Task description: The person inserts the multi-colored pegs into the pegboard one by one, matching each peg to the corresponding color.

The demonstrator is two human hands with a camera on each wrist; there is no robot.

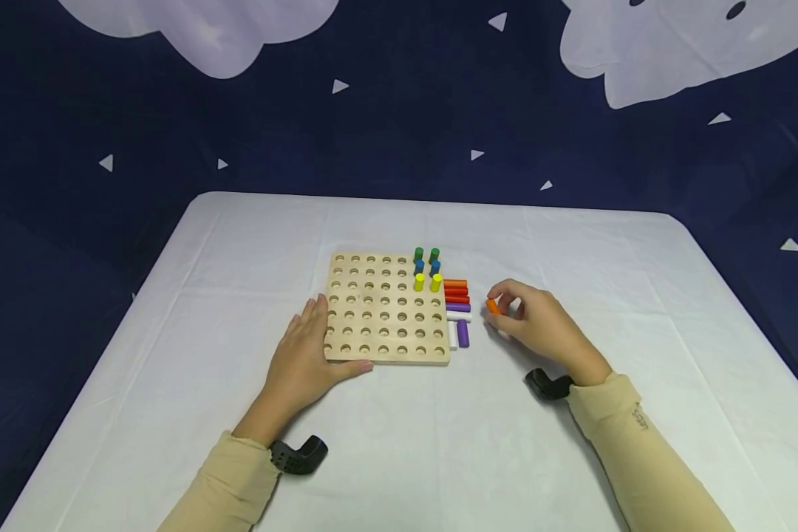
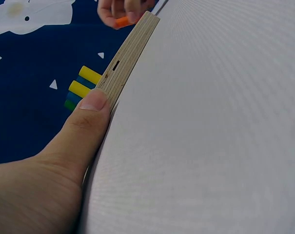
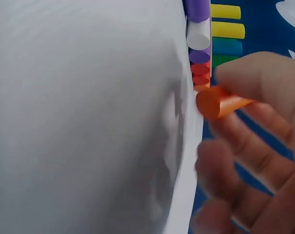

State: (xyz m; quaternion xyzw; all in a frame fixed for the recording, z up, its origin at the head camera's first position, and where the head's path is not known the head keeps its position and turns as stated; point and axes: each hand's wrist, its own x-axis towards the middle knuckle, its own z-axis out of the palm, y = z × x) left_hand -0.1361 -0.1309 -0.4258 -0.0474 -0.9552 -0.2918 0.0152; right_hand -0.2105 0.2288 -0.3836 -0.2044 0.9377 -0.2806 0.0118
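Observation:
A square wooden pegboard [image 1: 384,318] with rows of round holes lies on the table. Green pegs [image 1: 435,255], blue pegs [image 1: 420,267] and yellow pegs [image 1: 436,282] stand in pairs at its far right corner. My left hand [image 1: 304,362] rests against the board's near left corner, fingers straight along the left side and thumb [image 2: 91,114] on the front edge. To the right of the board, my right hand [image 1: 535,319] pinches an orange peg [image 3: 220,102] between thumb and fingers, just above the cloth.
Loose pegs lie along the board's right side: an orange peg [image 1: 456,283], red pegs [image 1: 457,295], purple pegs [image 1: 463,334] and white pegs [image 1: 453,336]. A white cloth covers the table [image 1: 399,443]. Behind it hangs a dark blue curtain [image 1: 399,118].

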